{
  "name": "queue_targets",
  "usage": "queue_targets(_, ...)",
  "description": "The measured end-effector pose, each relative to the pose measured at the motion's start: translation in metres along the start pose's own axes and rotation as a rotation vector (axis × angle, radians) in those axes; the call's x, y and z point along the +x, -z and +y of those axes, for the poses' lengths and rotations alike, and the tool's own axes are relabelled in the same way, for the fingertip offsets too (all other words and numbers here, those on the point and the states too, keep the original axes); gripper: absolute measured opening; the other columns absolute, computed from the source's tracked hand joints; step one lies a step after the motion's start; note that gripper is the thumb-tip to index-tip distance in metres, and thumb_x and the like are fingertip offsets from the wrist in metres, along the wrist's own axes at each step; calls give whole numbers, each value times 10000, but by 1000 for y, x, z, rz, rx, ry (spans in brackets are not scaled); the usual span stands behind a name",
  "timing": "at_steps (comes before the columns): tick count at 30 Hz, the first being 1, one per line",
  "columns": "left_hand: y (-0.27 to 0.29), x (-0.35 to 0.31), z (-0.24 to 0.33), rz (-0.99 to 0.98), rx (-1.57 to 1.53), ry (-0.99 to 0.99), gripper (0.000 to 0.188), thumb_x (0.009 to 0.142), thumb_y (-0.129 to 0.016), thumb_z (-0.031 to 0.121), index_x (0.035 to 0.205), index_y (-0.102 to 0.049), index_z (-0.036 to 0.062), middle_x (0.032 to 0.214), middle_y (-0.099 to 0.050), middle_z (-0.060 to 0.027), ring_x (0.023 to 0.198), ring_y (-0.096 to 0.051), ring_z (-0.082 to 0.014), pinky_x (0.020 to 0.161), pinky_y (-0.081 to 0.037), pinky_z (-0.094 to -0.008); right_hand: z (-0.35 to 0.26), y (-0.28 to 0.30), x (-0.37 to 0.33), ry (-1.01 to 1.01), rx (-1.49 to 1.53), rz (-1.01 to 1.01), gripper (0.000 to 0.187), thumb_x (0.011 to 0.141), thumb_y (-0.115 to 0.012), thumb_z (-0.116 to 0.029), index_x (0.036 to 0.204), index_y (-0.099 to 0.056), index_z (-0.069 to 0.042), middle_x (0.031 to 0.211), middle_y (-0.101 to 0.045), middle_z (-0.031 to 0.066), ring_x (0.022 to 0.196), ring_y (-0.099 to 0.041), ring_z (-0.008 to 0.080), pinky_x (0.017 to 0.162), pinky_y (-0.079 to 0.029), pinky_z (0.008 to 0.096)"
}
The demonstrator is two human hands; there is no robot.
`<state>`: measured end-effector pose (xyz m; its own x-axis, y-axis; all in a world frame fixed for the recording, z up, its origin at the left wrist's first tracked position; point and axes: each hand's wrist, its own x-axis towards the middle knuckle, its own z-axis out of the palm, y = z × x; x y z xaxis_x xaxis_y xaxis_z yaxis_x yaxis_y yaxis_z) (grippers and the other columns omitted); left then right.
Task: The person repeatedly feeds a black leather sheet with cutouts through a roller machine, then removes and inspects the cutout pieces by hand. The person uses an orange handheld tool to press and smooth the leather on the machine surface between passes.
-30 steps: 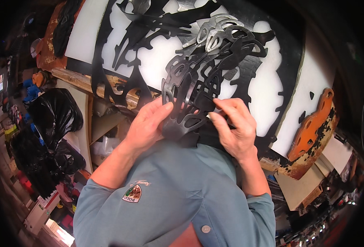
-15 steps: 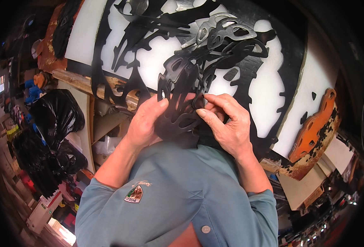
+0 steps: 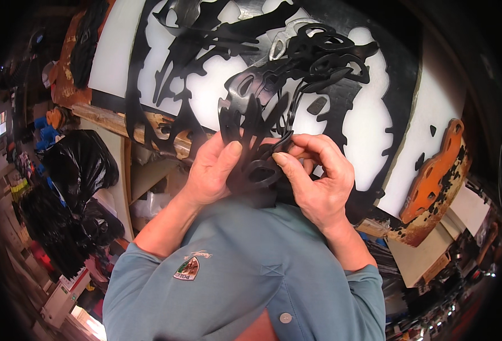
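Observation:
My left hand (image 3: 208, 173) grips a bundle of thin black cut-out pieces (image 3: 262, 174), flat flexible shapes with oval holes, thumb on top and the other fingers hidden beneath. At the bundle's right edge, my right hand (image 3: 322, 179) pinches several layered pieces between thumb and fingertips. The bundle hangs in front of my shirt at the table's near edge. Beyond it lies a loose heap of similar black pieces (image 3: 319, 51), some with a shiny grey face. Whether the material is leather or rubber I cannot tell.
Black offcut sheet (image 3: 168, 74) with cut-away shapes spreads over a white board (image 3: 367, 128). To the right an orange flat plate with holes (image 3: 432, 173) rests on a rusty, worn surface. Black plastic bags (image 3: 83, 165) stand at the left, below a wooden edge beam (image 3: 106, 116).
The held pieces have shifted and fanned, with narrow edges now showing by my right fingers. My right hand has moved slightly right and down. Part of the heap's top has turned from grey to black.

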<state>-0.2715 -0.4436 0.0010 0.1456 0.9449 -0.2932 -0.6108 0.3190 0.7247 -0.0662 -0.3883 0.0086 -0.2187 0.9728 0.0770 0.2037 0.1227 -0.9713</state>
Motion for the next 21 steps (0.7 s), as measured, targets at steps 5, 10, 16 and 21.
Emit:
queue_targets(5,-9,6,13,118,268,58,366,1049,-698,72,1384,-594,-31,1341,-715,-141,1180,-684,-178,1017,-564,-364,5,-3,5,217,-170,0,287,774,-886,4,1015,-731,-3,904,-719,106,668,-692,208,524,-505,316)
queue_targets(10,-17,11,3,332,159,70,340,1016,-730,39,1335,-627,-17,1252,-737,-94,1105,-694,-150,991,-561,-335,13,-11,9,400,-278,66,258,751,-882,4,934,-703,-27,770,-644,92,620,-638,240,526,-484,342)
queue_targets(16,-14,12,1,304,75,51,346,1016,-727,30,1344,-629,-11,1253,-732,-96,1104,-703,-160,998,-567,-344,8,16,0,-304,319,-9,119,957,-800,-41,974,-689,-3,802,-675,11,658,-605,68,560,-468,254)
queue_targets(21,-6,13,7,267,-92,78,364,1019,-711,20,1370,-621,-9,1265,-732,-116,1123,-718,-195,1009,-594,-396,25,90,8,-155,454,352,159,1109,-575,-86,1010,-670,-6,806,-633,54,623,-561,101,550,-428,238)
